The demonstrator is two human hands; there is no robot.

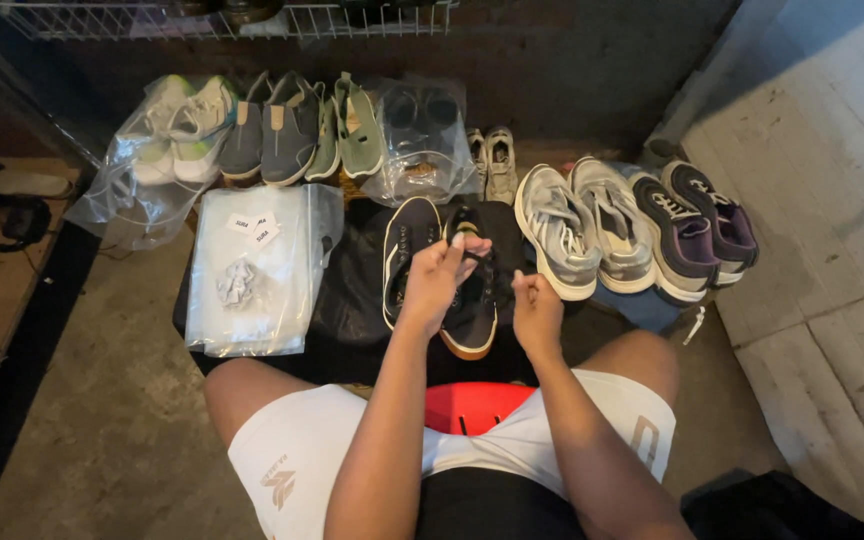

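Two hands were busy on one dark sneaker (474, 300) with a tan sole. Left hand (432, 280) was pinching its black lace (482, 262) up near the tongue, fingers closed on it. Right hand (537, 312) sat just beside the shoe's other edge, fingers curled tight, can't tell on what. Its dark partner shoe (404, 250) lay just past the left hand, grey sneakers (582, 230) beyond the right.
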